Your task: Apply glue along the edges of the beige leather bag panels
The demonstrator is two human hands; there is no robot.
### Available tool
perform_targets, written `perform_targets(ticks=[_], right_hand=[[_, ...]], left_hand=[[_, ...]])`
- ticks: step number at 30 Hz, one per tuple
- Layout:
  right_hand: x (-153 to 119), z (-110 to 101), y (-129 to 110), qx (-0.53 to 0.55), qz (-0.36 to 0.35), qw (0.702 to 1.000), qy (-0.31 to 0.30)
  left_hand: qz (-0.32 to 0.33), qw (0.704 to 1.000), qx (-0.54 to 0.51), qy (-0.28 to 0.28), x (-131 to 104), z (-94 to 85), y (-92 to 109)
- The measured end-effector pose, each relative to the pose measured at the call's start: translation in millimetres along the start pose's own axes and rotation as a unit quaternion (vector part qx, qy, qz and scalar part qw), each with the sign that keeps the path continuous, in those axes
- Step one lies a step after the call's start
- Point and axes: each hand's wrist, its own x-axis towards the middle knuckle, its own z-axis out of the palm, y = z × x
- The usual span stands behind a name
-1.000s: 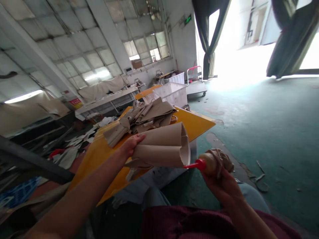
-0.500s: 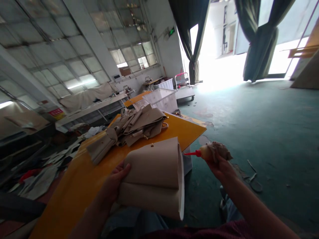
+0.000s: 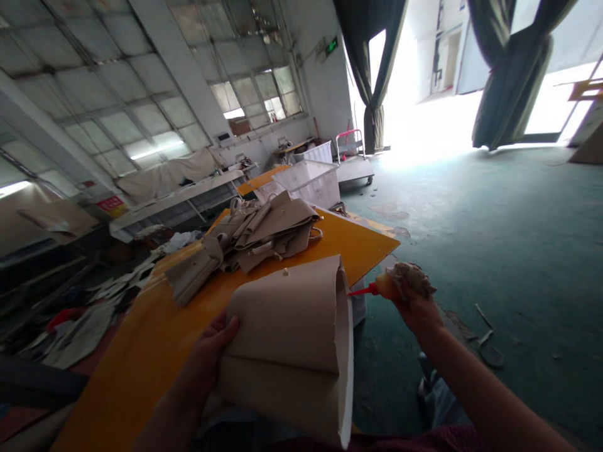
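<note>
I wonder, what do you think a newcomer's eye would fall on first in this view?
Most likely the large beige piece at the front centre, held in the left hand with its open end facing right. Next, perhaps, the bright red nozzle of the bottle in the right hand, its tip close to that open end. Behind them, a heap of beige pieces lies on the yellow-orange tabletop.

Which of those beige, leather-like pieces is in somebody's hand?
The wide, beige, tube-shaped piece in the person's left grip, its open end facing right; the other beige pieces lie heaped on the flat yellow tabletop.
</note>
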Motion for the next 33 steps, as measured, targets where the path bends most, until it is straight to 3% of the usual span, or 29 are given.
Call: perform_targets(ticks=[14,24,33], right_hand=[[-37,-25,-4,-0.034,0.008,0.999,-0.003],[-63,-56,0,-0.069,0.048,0.996,-0.01],[-95,-69,-6,-0.045,0.085,0.995,0.006]], left_hand=[[0.015,0.999,-0.025,-0.017,0,-5.9,-10],[0.031,0.999,-0.031,-0.03,0,-7.2,-19],[0.029,0.999,-0.024,-0.024,-1,-11.5,-29]])
